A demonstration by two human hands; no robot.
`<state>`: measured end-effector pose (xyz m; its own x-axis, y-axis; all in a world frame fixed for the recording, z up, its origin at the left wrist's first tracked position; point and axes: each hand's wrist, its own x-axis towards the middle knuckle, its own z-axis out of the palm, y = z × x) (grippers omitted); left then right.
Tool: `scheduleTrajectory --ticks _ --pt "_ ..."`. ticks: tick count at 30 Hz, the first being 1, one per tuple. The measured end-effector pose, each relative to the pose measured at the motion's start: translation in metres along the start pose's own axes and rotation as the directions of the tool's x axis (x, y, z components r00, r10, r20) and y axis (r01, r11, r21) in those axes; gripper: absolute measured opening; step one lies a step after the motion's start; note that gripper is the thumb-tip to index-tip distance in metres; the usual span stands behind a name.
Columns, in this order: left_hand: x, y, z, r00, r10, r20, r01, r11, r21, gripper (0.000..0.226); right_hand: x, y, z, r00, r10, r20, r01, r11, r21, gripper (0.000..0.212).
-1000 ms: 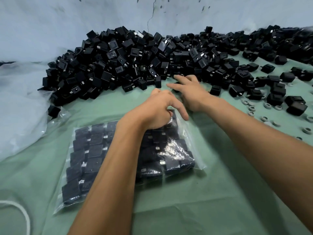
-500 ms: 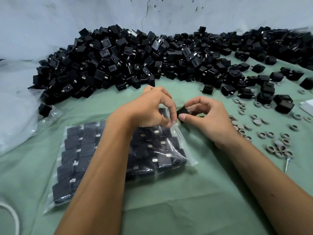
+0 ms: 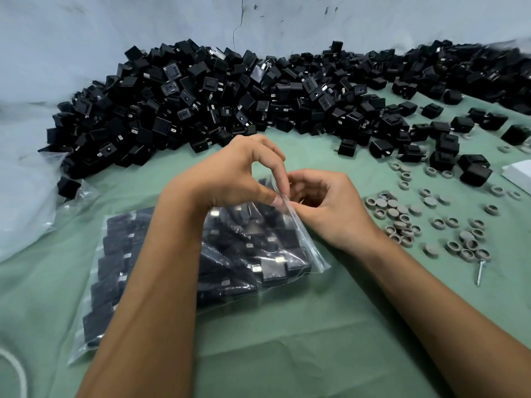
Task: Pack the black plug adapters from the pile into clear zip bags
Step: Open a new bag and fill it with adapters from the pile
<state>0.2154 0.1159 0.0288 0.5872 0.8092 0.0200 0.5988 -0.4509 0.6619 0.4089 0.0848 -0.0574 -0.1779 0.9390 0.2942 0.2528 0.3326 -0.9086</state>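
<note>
Fingers of the left hand (image 3: 230, 179) pinch the zip bag (image 3: 298, 239) mouth, right hand (image 3: 324, 205) curled beside it, contents unclear; no writing legible.

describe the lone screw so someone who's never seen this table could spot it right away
Start at the green cloth and go right, past the right hand, to the scatter of grey rings. At the near edge of that scatter lies the screw: thin, silvery and long, while everything around it is round and grey.

A clear zip bag (image 3: 298, 239) lies flat, packed with black plug adapters (image 3: 273, 271); the loose pile (image 3: 230, 96) heaps behind it.
</note>
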Motion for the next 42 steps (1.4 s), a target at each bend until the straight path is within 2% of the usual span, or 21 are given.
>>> scheduleTrajectory --ticks 2,6,8,9,10,11,12,13,14,15,17,19,21,24,27,30,32,37,40,42 --pt "0.0 0.0 0.0 1.0 0.002 0.0 -0.002 1.0 -0.002 0.022 -0.001 -0.002 0.003 0.999 -0.028 -0.027 0.026 0.997 -0.073 0.04" --pt "0.001 -0.002 -0.001 1.0 0.01 -0.006 -0.01 0.999 -0.037 0.021 -0.002 -0.009 0.001 0.986 -0.041 0.16 0.019 0.99 0.137 0.047" --pt "0.001 -0.003 0.0 1.0 0.001 -0.009 -0.002 0.999 -0.052 0.02 0.0 -0.009 -0.007 0.995 -0.006 0.096 -0.013 0.981 0.191 0.043" --pt "0.001 -0.003 0.0 1.0 -0.005 -0.003 0.005 0.999 -0.053 0.02 0.004 -0.006 -0.013 0.999 0.023 -0.022 -0.02 0.99 0.142 0.038" --pt "0.001 -0.004 0.001 1.0 -0.01 -0.001 0.01 0.999 -0.051 0.019 0.011 -0.001 -0.02 0.984 0.026 -0.175 -0.028 1.0 -0.008 0.034" --pt "0.001 -0.004 0.001 1.0 -0.016 0.002 0.016 0.999 -0.048 0.019 0.022 0.006 -0.03 0.956 -0.023 -0.293 -0.054 0.966 -0.253 0.032" --pt "0.001 -0.004 0.002 1.0 -0.022 0.004 0.022 0.999 -0.046 0.018 0.034 0.014 -0.039 0.939 -0.091 -0.332 -0.109 0.836 -0.537 0.034" --pt "0.001 -0.003 0.003 1.0 -0.027 0.005 0.027 0.999 -0.044 0.018 0.047 0.022 -0.049 0.949 -0.113 -0.295 -0.154 0.649 -0.745 0.04" --pt "0.002 -0.003 0.003 1.0 -0.03 0.004 0.03 0.999 -0.045 0.017 0.059 0.029 -0.058 0.97 -0.06 -0.236 -0.174 0.506 -0.845 0.046" --pt "0.002 -0.004 0.003 0.999 -0.032 0.003 0.032 0.998 -0.047 0.017 0.069 0.035 -0.065 0.983 0.018 -0.182 -0.172 0.428 -0.887 0.051" --pt "0.001 -0.005 0.003 0.999 -0.032 0.004 0.032 0.998 -0.055 0.017 0.08 0.041 -0.071 0.979 0.162 -0.126 -0.18 0.38 -0.907 0.049" --pt "0.001 -0.006 0.003 0.999 -0.032 0.003 0.032 0.997 -0.064 0.016 0.082 0.042 -0.074 0.978 0.155 -0.138 -0.194 0.446 -0.874 0.036" --pt "0.001 -0.007 0.004 0.999 -0.033 -0.007 0.032 0.997 -0.068 0.017 0.075 0.038 -0.073 0.988 0.085 -0.129 -0.154 0.588 -0.794 0.032" --pt "0.002 -0.007 0.004 1.0 -0.021 -0.012 0.02 0.997 -0.072 0.017 0.048 0.021 -0.063 0.995 0.057 -0.077 -0.089 0.853 -0.515 0.047" --pt "0.002 -0.006 0.003 1.0 -0.009 -0.01 0.008 0.998 -0.065 0.018 0.023 0.014 -0.045 0.998 0.063 0.008 -0.06 0.973 -0.224 0.036" --pt "0.002 -0.005 0.003 1.0 -0.005 -0.014 0.004 0.999 -0.054 0.016 0.009 0.013 -0.03 0.994 0.104 0.021 -0.106 0.985 0.136 0.028" --pt "0.001 -0.004 0.003 1.0 -0.006 -0.016 0.005 0.999 -0.049 0.015 0.004 0.01 -0.025 0.99 0.138 0.04 -0.144 0.953 0.267 0.027" --pt "0.0 -0.005 0.003 1.0 0.017 -0.023 -0.018 1.0 -0.021 0.014 0.001 0.005 -0.025 0.997 0.039 0.068 -0.045 0.995 0.094 0.023" --pt "0.001 -0.007 0.003 0.999 0.037 -0.027 -0.037 0.999 -0.006 0.013 -0.001 0.002 -0.024 0.996 0.021 0.089 -0.034 0.989 0.147 0.022" --pt "0.002 -0.008 0.003 0.999 0.042 -0.033 -0.042 0.999 0.007 0.012 -0.002 0.001 -0.023 0.994 0.006 0.111 -0.02 0.992 0.124 0.026"
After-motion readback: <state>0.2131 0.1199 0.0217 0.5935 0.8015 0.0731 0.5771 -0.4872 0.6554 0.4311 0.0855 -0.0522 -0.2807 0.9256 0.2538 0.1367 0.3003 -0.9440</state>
